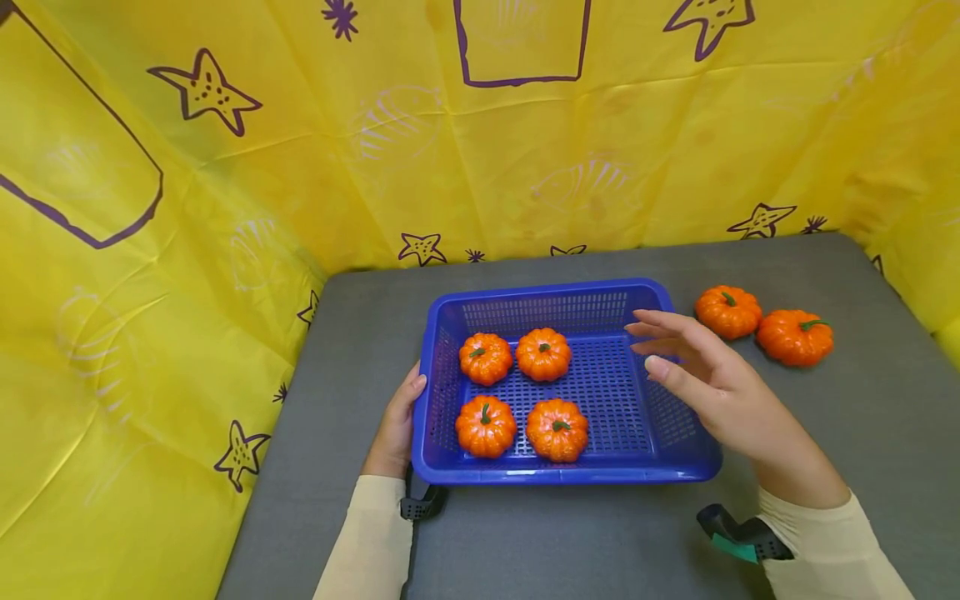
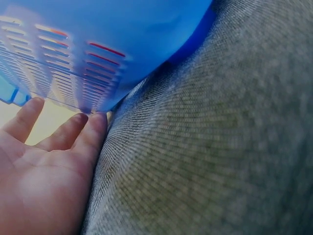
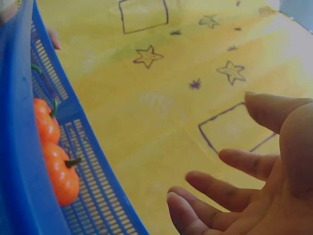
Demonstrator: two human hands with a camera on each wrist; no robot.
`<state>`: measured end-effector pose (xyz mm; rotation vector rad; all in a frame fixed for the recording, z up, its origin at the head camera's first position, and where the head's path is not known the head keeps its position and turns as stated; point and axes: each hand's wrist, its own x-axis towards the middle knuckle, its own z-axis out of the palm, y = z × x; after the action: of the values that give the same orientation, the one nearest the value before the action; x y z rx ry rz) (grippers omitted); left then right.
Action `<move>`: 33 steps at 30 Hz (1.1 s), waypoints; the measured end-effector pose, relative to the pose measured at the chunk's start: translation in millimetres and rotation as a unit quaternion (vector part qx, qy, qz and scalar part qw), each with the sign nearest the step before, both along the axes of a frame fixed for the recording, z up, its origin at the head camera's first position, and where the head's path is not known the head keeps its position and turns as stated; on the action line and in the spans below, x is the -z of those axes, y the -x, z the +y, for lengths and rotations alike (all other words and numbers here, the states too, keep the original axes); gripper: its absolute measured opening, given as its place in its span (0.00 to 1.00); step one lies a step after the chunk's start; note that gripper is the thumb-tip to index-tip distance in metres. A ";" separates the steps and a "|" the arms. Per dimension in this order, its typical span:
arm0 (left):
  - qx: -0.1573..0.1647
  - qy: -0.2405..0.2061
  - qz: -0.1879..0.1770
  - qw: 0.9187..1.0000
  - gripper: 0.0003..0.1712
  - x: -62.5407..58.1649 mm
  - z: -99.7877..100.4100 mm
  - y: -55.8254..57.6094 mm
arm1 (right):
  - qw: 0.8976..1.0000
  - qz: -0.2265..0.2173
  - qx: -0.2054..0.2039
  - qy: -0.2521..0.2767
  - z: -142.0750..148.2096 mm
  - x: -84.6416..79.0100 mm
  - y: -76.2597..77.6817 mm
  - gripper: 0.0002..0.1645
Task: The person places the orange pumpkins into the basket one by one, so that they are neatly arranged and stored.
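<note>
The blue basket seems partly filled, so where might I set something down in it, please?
In the basket, bare floor lies between the right-hand pair of pumpkins and the right wall. Its left and middle are crowded with four pumpkins.

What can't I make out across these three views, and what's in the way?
Left hand: head view, most of its fingers are hidden by the basket.
Pumpkins in the basket: right wrist view, partly covered by its near wall; left wrist view, only reddish slivers through slots.
Right hand: right wrist view, cut off by the right and bottom edges.
Sleeves: head view, cut off by the bottom edge.
</note>
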<state>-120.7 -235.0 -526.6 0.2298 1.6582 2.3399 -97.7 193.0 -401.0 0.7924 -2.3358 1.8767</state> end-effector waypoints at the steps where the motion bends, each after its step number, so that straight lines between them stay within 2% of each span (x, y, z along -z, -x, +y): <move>1: 0.001 0.000 0.001 1.000 0.40 0.1 -0.3 -0.1 | 1.000 -0.004 0.001 0.012 1.8 -0.1 0.8 0.35; 8: 0.000 0.004 0.002 1.000 0.40 0.5 -1.6 -0.8 | 0.995 -0.025 0.005 0.098 13.9 -1.7 5.1 0.28; 14: -0.003 0.002 -0.001 1.000 0.39 0.7 -0.1 -0.2 | 0.988 -0.048 0.022 0.146 24.9 0.9 7.5 0.33; 20: -0.003 0.000 0.003 1.000 0.39 1.2 0.3 0.6 | 0.977 -0.017 -0.024 0.210 41.2 8.0 15.7 0.35; 22: -0.002 -0.001 0.005 1.000 0.39 1.1 0.5 0.7 | 0.972 -0.011 -0.027 0.232 46.0 10.4 18.5 0.35; 29: -0.005 -0.001 0.004 1.000 0.40 0.0 1.2 0.6 | 0.965 -0.013 0.030 0.261 57.5 16.0 21.3 0.36; 33: -0.005 -0.002 0.003 1.000 0.40 -0.2 1.1 0.6 | 0.957 -0.033 0.100 0.269 56.4 12.4 19.4 0.39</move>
<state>-121.3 -233.9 -526.3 0.2296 1.6624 2.3519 -117.1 249.4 -413.4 0.4182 -1.7043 2.2981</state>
